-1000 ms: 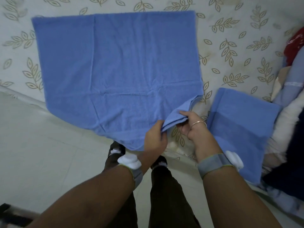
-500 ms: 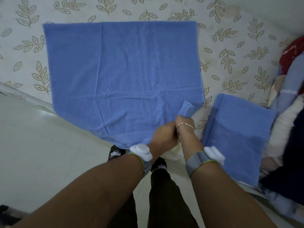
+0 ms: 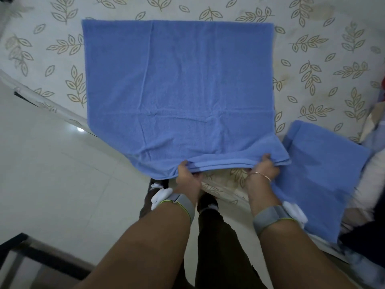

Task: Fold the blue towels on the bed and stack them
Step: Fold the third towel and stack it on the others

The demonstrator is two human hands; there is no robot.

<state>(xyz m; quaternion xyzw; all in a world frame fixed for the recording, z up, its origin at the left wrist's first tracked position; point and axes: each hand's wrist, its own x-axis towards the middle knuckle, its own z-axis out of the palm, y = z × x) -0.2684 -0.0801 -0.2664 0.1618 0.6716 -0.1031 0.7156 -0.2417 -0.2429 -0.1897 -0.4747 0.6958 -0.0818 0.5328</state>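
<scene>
Blue towel [image 3: 179, 84], seemingly unlabelled, pinched by left hand [image 3: 188, 178] and right hand [image 3: 263, 171].

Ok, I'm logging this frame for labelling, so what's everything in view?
spread towel: 1, blue, flat on the bed, near edge lifted
folded towel: 1, blue, bed's right side
bedsheet: 1, white with tan leaves, under both towels
bedding pile: mixed colours, far right, blurred
floor: pale tiles, left
left hand: gripping the near edge
right hand: gripping the near edge, bangle on wrist
wristbands: 2, grey
</scene>
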